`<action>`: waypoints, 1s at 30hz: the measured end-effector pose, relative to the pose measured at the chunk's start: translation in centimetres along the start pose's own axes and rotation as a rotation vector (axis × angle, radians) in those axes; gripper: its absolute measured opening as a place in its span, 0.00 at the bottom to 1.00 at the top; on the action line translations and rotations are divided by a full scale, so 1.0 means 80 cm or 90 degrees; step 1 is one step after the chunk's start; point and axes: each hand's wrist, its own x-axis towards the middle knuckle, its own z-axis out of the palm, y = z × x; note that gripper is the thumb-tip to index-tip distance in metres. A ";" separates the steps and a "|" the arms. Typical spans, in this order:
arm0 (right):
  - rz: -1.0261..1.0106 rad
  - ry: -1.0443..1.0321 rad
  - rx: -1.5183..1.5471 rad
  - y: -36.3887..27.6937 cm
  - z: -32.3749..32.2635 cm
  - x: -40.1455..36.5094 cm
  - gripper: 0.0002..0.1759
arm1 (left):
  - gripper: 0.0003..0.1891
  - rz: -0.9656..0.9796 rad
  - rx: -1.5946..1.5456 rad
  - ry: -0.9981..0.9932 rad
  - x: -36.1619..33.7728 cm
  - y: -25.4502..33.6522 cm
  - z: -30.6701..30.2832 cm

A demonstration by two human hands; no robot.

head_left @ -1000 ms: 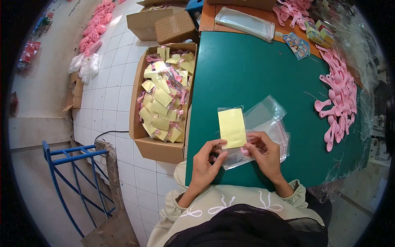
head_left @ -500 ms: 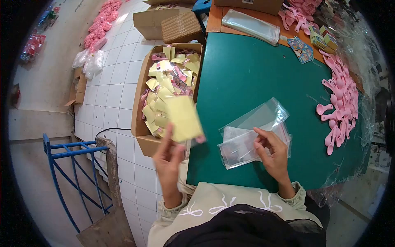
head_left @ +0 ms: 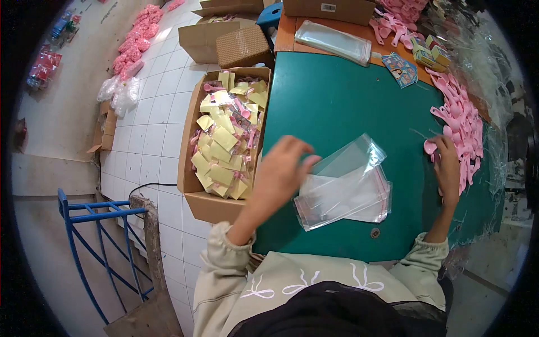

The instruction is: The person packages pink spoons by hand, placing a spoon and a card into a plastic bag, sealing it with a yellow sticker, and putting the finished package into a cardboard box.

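Observation:
My left hand [head_left: 283, 171] is over the green table, just left of a small pile of clear plastic bags [head_left: 351, 194]. Its fingers are curved with the thumb apart, and nothing shows in them. At the right side, my right hand [head_left: 447, 168] is closed at the edge of a heap of pink plastic spoons [head_left: 466, 121]. Its fingertips are around one pink spoon [head_left: 429, 147], whose bowl pokes out to the left. Beside the table stands a cardboard box [head_left: 196, 205] full of bagged pink spoons with pale yellow cards [head_left: 220, 172].
A stack of clear bags [head_left: 334, 42] lies at the table's far end, near printed cards [head_left: 401, 70] and small yellow boxes [head_left: 429, 53]. Loose plastic film [head_left: 483, 50] runs along the right edge. A blue metal frame [head_left: 104, 208] stands on the floor at left.
The yellow-carded packet has left my left hand, which has moved from beside the box to over the table. My right hand has gone from the clear bags rightward to the pink spoons.

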 end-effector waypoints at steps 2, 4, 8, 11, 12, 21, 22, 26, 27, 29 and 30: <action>-0.017 0.003 -0.068 0.031 0.014 0.001 0.17 | 0.16 0.035 0.061 -0.025 0.019 0.023 0.044; 0.006 -0.008 -0.124 0.059 0.040 -0.002 0.18 | 0.19 0.050 0.072 -0.003 0.036 0.032 0.079; -0.008 -0.031 -0.158 0.052 0.046 -0.003 0.16 | 0.23 0.040 -0.083 -0.009 0.043 0.020 0.097; -0.035 0.054 -0.075 0.024 0.039 0.002 0.14 | 0.19 0.025 -0.151 -0.041 0.043 0.010 0.087; -0.022 0.072 -0.034 0.010 0.034 0.006 0.14 | 0.17 0.017 -0.162 -0.051 0.043 0.008 0.083; -0.054 -0.228 0.298 -0.086 0.021 0.007 0.22 | 0.08 -0.091 -0.320 -0.179 0.046 -0.001 0.074; -0.050 -0.221 0.304 -0.084 0.027 0.005 0.21 | 0.08 -0.104 -0.358 -0.186 0.046 -0.002 0.076; -0.033 -0.208 0.367 -0.081 0.032 0.006 0.17 | 0.10 -0.188 -0.454 -0.209 0.050 -0.001 0.076; -0.027 -0.206 0.393 -0.079 0.032 0.006 0.16 | 0.11 -0.180 -0.424 -0.210 0.051 0.005 0.073; 0.046 -0.214 0.503 -0.067 0.037 0.005 0.14 | 0.13 -0.164 -0.362 -0.214 0.051 0.020 0.065; 0.084 -0.217 0.558 -0.063 0.041 0.005 0.14 | 0.13 -0.128 -0.312 -0.201 0.048 0.021 0.068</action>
